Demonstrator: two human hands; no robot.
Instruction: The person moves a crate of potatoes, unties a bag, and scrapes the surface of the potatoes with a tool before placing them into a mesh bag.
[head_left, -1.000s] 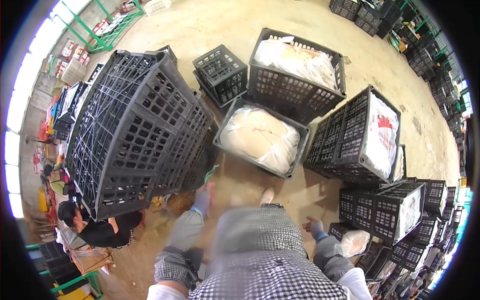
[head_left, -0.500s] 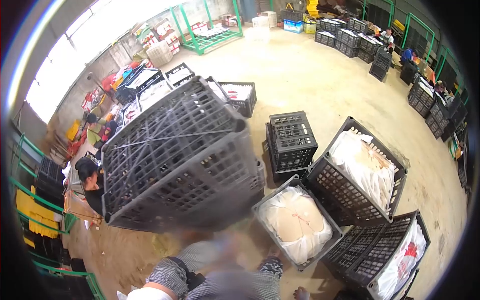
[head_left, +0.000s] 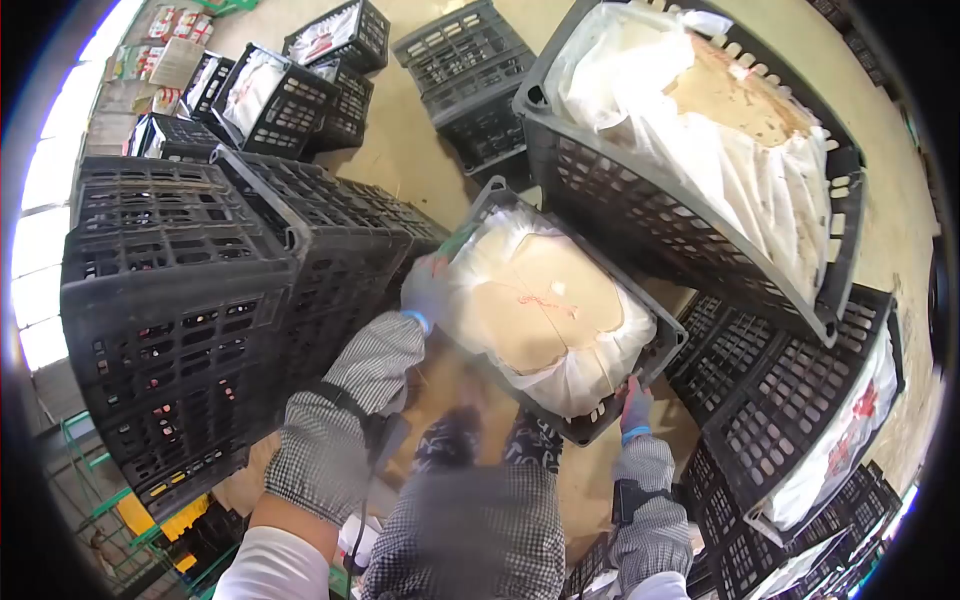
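At the centre of the frame sits a black slatted crate (head_left: pixel 597 424), filled to the brim by a white sack (head_left: pixel 545 310) whose neck is tied with a red string on top, and both gloved hands are on this crate at opposite sides. At its left corner, the left hand (head_left: pixel 428 290) presses against the rim where the sack bulges over. That glove is blurred, so I cannot tell how far its fingers close or whether they have a real hold. At the lower right edge, the right hand (head_left: pixel 634 404) has its fingers hooked up and closed over the rim. Hands set across from each other like this probably share the weight and keep a full, soft load from tipping. The sack's tied top faces up, which would keep the contents in. Filling the left of the frame, a stack of empty crates (head_left: pixel 170 290) leans close to the left arm, nested to save room. At the upper right a bigger crate (head_left: pixel 640 220) stands just beside the held one, with an open white liner (head_left: pixel 700 120) showing brown contents. At the lower right another crate (head_left: pixel 760 430) lies tipped on its side, and its bag (head_left: pixel 850 430) bears red print. Smaller empty crates (head_left: pixel 470 60) stand at the top on the sandy floor (head_left: pixel 400 150).
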